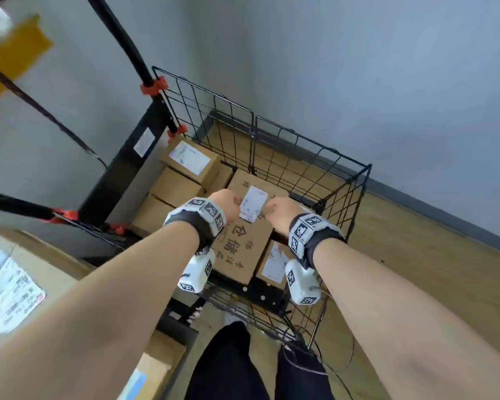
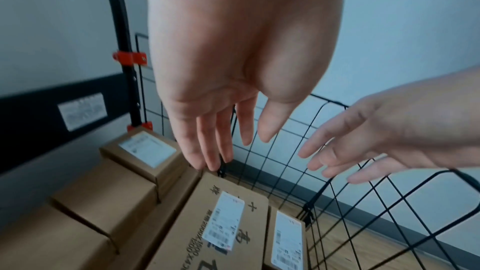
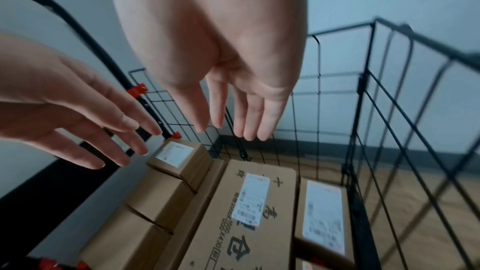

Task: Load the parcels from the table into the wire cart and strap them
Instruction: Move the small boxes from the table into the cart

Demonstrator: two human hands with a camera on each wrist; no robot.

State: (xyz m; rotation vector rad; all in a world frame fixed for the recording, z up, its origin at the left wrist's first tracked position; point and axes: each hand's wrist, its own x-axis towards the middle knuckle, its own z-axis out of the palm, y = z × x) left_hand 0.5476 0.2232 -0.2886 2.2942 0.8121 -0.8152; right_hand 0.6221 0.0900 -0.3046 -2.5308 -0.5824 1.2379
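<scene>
left hand (image 2: 233, 73): above cart, palm down, fingers (image 2: 207, 147) straight n slightly spread, holds nothing, apart from boxes below
right hand (image 3: 233, 65): beside left hand, same pose, fingers (image 3: 249, 118) straight n loosely together, holds nothing, not touching big box
cart (image 1: 300, 157): black wire mesh walls, red clips (image 1: 153, 85) on black frame pole at left; floor wood, wall grey behind
big box (image 1: 243, 249): brown carton, lies flat in cart mid, directly under both hands; large black chinese characters printed on top, plus small print that reads approx "1600x44.." in wrist views, rest blurred
label (image 1: 253, 204): white shipping sticker w/ barcode on big box top, text too small to read
slim box (image 1: 274, 262): just right of big box, touching it, lower; long white label on top, barcode, unreadable
small boxes (image 1: 171, 189): stacked row along cart's left side, touching big box; top far one (image 1: 189, 160) has white label, text unreadable
table parcels (image 1: 12, 284): lower left of head view, outside cart, brown w/ white label, print blurred; another box edge (image 1: 153, 368) w/ blue patch below it
wrist bands (image 1: 205, 215): both wrists, white blocks w/ black square marker codes
strap: cannot tell which item it is
</scene>
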